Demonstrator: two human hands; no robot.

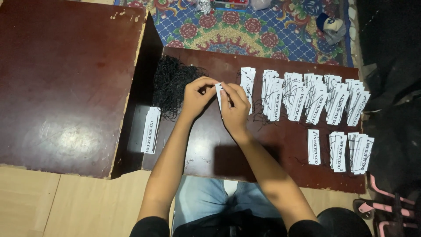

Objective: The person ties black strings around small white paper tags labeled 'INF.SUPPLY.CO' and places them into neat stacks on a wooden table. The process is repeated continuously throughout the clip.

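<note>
My left hand (196,95) and my right hand (234,107) meet over a dark brown board (206,149). Together they pinch one white paper tag (219,93), held upright between the fingertips. A thin black string seems to run between my fingers at the tag's top, though it is too fine to tell for sure. A tangled heap of black strings (171,85) lies just left of my left hand. A stack of white tags (150,130) rests at the board's left edge.
Rows of white tags with black strings (307,94) cover the board's right side, with three more piles (340,151) nearer me. A larger brown tabletop (66,83) sits to the left. A patterned rug (245,24) lies beyond. A pink sandal (386,206) is at lower right.
</note>
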